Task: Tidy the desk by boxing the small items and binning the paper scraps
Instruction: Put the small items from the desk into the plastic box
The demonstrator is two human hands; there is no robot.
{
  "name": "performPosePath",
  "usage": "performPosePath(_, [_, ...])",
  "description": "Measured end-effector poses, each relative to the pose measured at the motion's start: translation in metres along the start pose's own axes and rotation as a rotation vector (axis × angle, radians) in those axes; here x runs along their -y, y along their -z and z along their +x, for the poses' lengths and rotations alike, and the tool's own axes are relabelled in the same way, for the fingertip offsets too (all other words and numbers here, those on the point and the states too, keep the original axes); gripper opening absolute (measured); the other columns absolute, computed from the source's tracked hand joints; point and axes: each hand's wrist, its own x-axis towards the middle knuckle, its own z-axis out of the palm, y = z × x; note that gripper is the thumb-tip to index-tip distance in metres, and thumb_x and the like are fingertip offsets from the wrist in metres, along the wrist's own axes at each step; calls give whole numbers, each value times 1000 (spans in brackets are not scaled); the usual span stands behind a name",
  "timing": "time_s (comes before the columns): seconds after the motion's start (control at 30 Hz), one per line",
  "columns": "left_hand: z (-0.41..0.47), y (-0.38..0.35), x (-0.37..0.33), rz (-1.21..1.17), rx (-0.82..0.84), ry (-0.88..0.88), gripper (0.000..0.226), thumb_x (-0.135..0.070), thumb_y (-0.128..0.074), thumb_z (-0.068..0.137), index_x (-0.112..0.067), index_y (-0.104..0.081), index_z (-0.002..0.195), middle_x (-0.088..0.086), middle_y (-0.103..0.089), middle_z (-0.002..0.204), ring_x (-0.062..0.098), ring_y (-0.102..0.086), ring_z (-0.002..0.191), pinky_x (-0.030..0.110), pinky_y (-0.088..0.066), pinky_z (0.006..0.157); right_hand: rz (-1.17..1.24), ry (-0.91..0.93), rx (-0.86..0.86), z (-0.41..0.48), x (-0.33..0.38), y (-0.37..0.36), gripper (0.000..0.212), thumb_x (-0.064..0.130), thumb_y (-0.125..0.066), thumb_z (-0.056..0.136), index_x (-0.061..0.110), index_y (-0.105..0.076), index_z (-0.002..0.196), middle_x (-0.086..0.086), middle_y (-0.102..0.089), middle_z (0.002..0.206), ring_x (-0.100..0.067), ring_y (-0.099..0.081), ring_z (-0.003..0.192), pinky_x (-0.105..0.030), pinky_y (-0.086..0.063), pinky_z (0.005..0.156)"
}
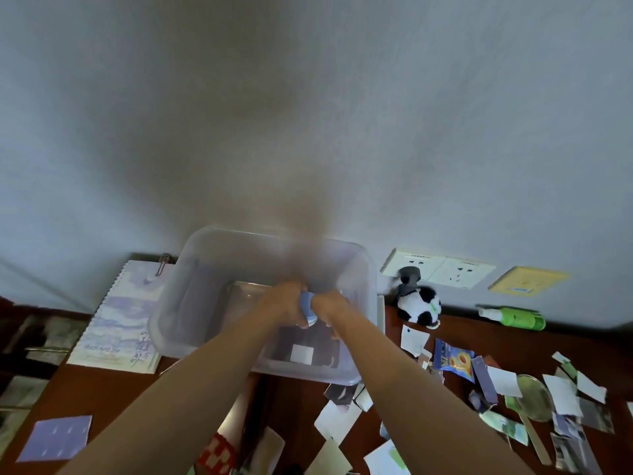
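**Both hands engaged over the storage box**

Left hand (pixel 282 303) and right hand (pixel 330 308), fingers curled, jointly grip a small blue-and-white item (pixel 307 308) above the clear plastic box (pixel 191 269). White paper scraps (pixel 501 382) lie scattered on the brown wooden desk (pixel 113 395), right of the box.

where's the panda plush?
The panda plush sits right of the clear box in the head view, just below the wall sockets, left of the green bottle.
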Motion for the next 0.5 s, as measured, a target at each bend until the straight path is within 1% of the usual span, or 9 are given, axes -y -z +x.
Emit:
performPosePath(0.03, [3,-1,-2,8,5,-6,47,-21,-80,69,-15,-62,112,3,-68,107,24,-66,98,27,-45,73,7,-11,-17,4,-1,-2,42,17,-47,97,2,-48,136,-17,-47,142,-32,-47,128,-40,-38,104])
performPosePath(0.1, [6,-1,-5,-12,-13,-9,44,-20,-80,70,-14,-62,110,4,-69,104,25,-66,96,29,-47,74,16,-10,-29,7,1,-5,43,15,-47,97,-1,-46,137,-20,-45,143,-35,-43,133,-38,-39,105])
performPosePath(0.2, [6,1,-7,-47,-21,-17,48,-18,-82,65,-15,-61,107,3,-68,104,24,-66,93,28,-45,70,75,-11,-24,1,7,-3,41,10,-45,99,-4,-44,138,-21,-45,143,-33,-45,132,-28,-48,84])
performPosePath(0.23, [5,1,-7,-68,-10,-20,48,-17,-83,62,-15,-61,105,4,-68,103,24,-66,92,28,-44,69,32,-20,-21,-2,9,-3,39,8,-44,100,-4,-44,137,-21,-45,144,-33,-45,132,-28,-48,85])
performPosePath(0.3, [9,-1,-1,-123,20,-30,45,-21,-80,55,-17,-57,93,8,-69,98,26,-66,89,29,-46,67,14,-27,-81,-10,12,-4,36,7,-42,101,-5,-48,134,-20,-47,143,-31,-48,130,-29,-44,97])
performPosePath(0.37, [10,-3,5,-160,4,-26,40,-36,-69,45,-21,-52,79,9,-68,88,27,-67,84,30,-48,64,40,-29,-93,-17,9,-3,34,9,-46,98,-4,-53,129,-18,-51,138,-30,-56,121,-25,-42,82])
performPosePath(0.4, [-2,3,-1,-192,-19,-24,42,-40,-68,45,-19,-54,79,7,-68,87,27,-67,84,31,-49,66,51,7,-97,-23,6,-2,36,9,-48,97,-4,-52,129,-20,-52,136,-32,-56,120,-28,-42,78])
performPosePath(0.43, [-14,7,-7,-222,-49,-25,45,-38,-73,52,-15,-57,87,5,-66,90,26,-67,89,32,-51,71,87,42,-88,-31,4,0,39,8,-47,96,-4,-49,132,-22,-51,137,-34,-55,121,-31,-44,81])
performPosePath(0.5, [-35,12,-15,-262,-112,4,47,-24,-78,72,-10,-57,111,5,-62,105,26,-62,100,35,-50,85,134,106,-70,-51,1,7,50,5,-46,95,1,-38,144,-20,-44,145,-36,-48,127,-39,-47,93])
